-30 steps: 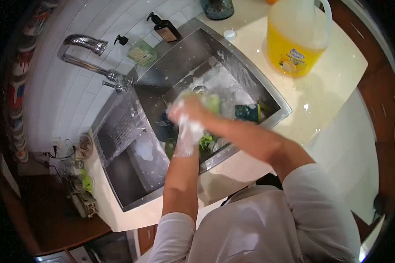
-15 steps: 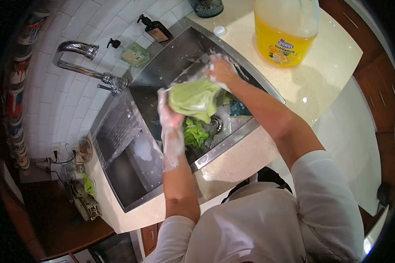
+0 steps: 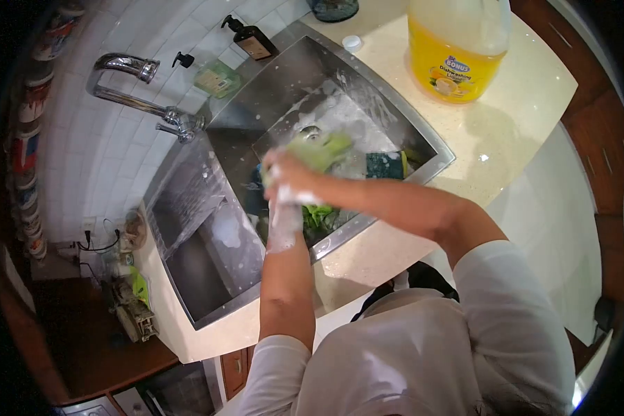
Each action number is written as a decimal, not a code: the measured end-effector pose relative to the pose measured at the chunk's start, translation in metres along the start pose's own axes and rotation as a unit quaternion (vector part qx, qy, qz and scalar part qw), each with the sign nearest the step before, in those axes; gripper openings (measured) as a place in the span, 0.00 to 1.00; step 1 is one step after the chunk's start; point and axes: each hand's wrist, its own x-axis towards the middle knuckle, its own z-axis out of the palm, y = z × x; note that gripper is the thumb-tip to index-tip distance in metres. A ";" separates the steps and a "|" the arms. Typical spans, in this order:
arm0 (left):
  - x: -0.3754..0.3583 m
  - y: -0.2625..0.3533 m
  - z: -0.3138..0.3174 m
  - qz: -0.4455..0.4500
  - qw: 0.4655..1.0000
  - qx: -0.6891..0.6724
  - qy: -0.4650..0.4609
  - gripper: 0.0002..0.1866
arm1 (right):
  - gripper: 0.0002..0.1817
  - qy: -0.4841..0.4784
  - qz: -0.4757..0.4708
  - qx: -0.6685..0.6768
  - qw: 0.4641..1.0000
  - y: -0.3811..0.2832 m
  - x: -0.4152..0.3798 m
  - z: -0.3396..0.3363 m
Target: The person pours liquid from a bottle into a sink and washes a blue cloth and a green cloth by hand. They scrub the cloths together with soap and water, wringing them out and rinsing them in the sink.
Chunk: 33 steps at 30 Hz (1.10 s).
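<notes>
A light green cloth (image 3: pixel 319 151), wet and smeared by motion, is bunched in my hands over the right sink basin. My left hand (image 3: pixel 279 205), foamy up the forearm, grips its near end and is partly covered by my other hand. Reaching across from the right, my right hand (image 3: pixel 291 177) has its fingers curled over the same bundle, somewhat blurred. Below my hands a bright green, leafy-looking crumpled thing (image 3: pixel 317 216) lies in the basin. To their right rests a dark green and yellow sponge (image 3: pixel 387 166).
The steel double sink (image 3: pixel 433 154) holds suds and a shiny round metal piece (image 3: pixel 310 132). A chrome faucet (image 3: pixel 135 97), a green soap bottle (image 3: pixel 217 80) and a dark pump bottle (image 3: pixel 253 41) stand behind. A jug of yellow dishwashing liquid (image 3: pixel 454 66) and a white cap (image 3: pixel 351 44) are on the counter.
My right hand has swung left and down from the basin's far side onto my left hand. The cloth, spread between them before, is now bunched, and the sponge shows more fully.
</notes>
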 end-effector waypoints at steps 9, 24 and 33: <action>0.004 -0.037 0.045 -0.036 0.991 -0.129 -0.009 0.15 | 0.16 0.139 -0.003 -0.248 0.959 0.119 0.062 -0.016; -0.003 0.031 0.062 -0.124 0.984 0.057 0.118 0.18 | 0.27 0.193 0.095 -0.304 0.928 0.081 0.032 -0.086; -0.007 0.073 0.065 0.007 0.996 0.059 0.072 0.17 | 0.16 -0.019 0.214 0.022 0.976 0.084 0.040 -0.087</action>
